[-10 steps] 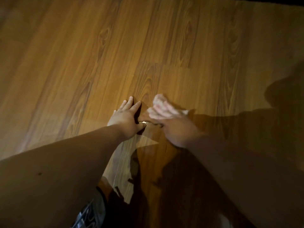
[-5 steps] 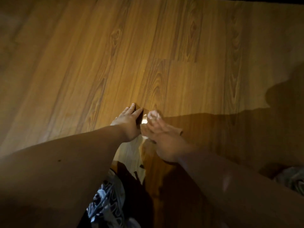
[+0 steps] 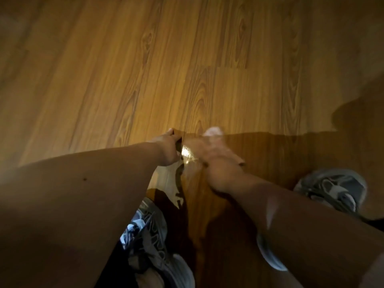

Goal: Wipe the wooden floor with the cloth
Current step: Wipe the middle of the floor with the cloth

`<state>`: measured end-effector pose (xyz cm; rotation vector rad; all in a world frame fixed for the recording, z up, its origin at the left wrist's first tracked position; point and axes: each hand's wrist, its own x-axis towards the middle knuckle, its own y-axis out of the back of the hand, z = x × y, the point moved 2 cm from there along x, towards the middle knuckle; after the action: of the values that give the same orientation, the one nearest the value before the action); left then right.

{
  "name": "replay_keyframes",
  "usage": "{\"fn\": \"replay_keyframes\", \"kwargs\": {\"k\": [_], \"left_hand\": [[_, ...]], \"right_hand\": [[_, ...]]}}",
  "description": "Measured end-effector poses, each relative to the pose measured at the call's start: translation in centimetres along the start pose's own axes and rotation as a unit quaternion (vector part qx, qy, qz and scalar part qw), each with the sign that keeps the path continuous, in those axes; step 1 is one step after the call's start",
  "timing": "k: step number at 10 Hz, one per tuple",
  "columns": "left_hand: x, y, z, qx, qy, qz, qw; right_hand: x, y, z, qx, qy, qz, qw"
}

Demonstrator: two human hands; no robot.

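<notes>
Right grip (image 3: 214, 154) on cloth (image 3: 213, 132), nearer right shoe (image 3: 332, 188) than before.

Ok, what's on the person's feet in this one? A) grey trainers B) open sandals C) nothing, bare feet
A: a grey trainer shows at the lower right, and a second trainer shows between the forearms.
</notes>
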<state>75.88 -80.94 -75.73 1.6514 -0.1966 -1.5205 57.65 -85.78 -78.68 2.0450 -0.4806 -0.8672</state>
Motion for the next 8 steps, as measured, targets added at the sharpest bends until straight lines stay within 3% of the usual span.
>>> {"fn": "replay_keyframes", "kwargs": {"k": [1, 2, 3, 4, 5, 6, 7, 8], "left_hand": [[-0.5, -0.3, 0.7, 0.015, 0.018, -0.026, 0.999], [-1.0, -1.0, 0.8, 0.038, 0.026, -0.040, 0.998], [-1.9, -1.7, 1.5, 0.047, 0.028, -0.059, 0.997], [-2.4, -2.1, 2.3, 0.064, 0.042, -0.062, 0.995], [-2.8, -2.8, 3.2, 0.052, 0.067, -0.066, 0.994], [-2.4, -4.0, 4.1, 0.031, 0.086, -0.024, 0.996], [-2.2, -5.7, 2.8, -0.013, 0.090, 0.042, 0.995], [-2.6, -6.7, 0.1, -0.018, 0.040, 0.082, 0.996]], "right_hand": [[-0.8, -1.4, -2.3, -0.048, 0.137, -0.098, 0.984], [0.2, 2.7, 5.6, -0.026, 0.004, -0.022, 0.999], [1.2, 6.4, 10.4, -0.003, -0.204, 0.004, 0.979], [1.6, 4.6, 8.7, 0.045, -0.179, -0.009, 0.983], [-0.7, 2.2, 4.8, -0.001, -0.101, -0.071, 0.992], [-1.9, 0.3, 1.4, -0.024, 0.048, -0.125, 0.991], [-0.4, 0.7, 3.0, 0.033, 0.021, -0.130, 0.991], [2.1, 4.1, 6.4, 0.039, -0.195, 0.034, 0.979]]}}
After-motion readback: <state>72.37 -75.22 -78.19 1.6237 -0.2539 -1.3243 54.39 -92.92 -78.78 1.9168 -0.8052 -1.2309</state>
